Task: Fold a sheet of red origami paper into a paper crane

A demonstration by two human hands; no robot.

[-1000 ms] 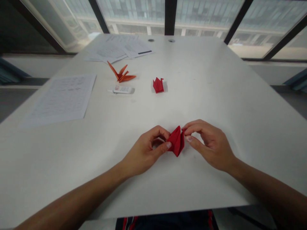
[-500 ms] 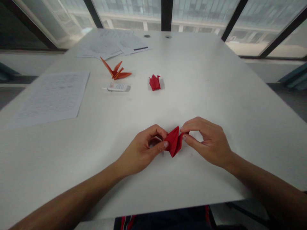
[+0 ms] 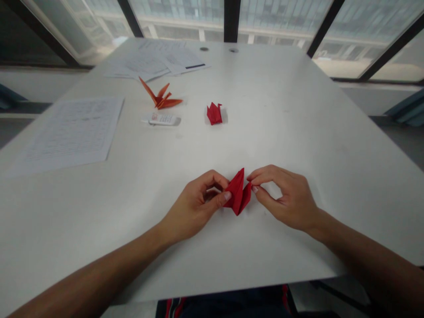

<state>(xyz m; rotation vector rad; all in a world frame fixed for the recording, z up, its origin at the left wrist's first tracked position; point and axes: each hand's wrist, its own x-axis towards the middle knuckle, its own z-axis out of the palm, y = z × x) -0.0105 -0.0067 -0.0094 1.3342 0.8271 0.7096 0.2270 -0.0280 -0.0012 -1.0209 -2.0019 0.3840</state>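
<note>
A folded red origami piece [image 3: 237, 194] is held low over the front part of the table, its pointed flap tilted up. My left hand [image 3: 195, 205] pinches its left side, thumb in front and fingers behind. The thumb and forefinger of my right hand [image 3: 288, 196] pinch the tip of the narrow flap on its right. Farther back stands a small red origami crane [image 3: 214, 114]. An orange origami crane [image 3: 161, 98] with spread wings is to its left.
A white tube [image 3: 162, 119] with printed text lies in front of the orange crane. One printed sheet [image 3: 69, 132] is at the left, and several papers [image 3: 149, 62] overlap at the back. The white table [image 3: 298, 132] reaches the windows.
The narrow right flap has bent at its tip, with my right fingers now closer to the folded piece. The piece's upper point has tilted slightly up and left.
</note>
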